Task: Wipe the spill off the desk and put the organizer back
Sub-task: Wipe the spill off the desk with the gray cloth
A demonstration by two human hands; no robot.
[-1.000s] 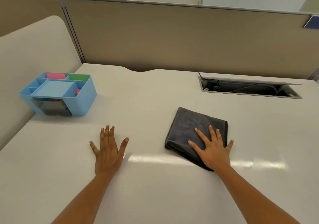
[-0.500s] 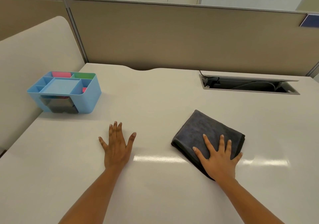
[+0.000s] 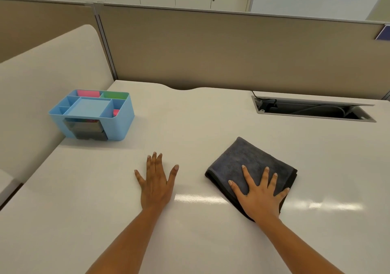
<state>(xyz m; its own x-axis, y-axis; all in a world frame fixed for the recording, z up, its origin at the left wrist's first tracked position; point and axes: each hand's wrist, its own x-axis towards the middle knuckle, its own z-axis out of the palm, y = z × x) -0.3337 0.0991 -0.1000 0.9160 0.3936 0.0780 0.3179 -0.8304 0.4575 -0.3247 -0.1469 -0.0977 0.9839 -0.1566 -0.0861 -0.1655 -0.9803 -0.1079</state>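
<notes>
A folded dark grey cloth (image 3: 249, 162) lies on the white desk (image 3: 190, 126), right of centre. My right hand (image 3: 259, 195) rests flat on its near corner, fingers spread, pressing it down. To the left of the cloth, my left hand (image 3: 157, 181) lies flat on the bare desk with nothing in it. The light blue organizer (image 3: 118, 126) stands at the desk's far left edge, with pink and green pads in its back compartments and a dark item in its front pocket. I can make out no spill, only glare.
An open cable hatch (image 3: 312, 110) with cords inside is cut into the desk at the back right. Beige partition panels (image 3: 232, 52) close off the back. A pale curved panel (image 3: 42, 73) borders the left side.
My right hand slid the cloth to the right and turned it a little, then eased slightly back. My left hand stayed planted on the desk. The view shifted slightly.
</notes>
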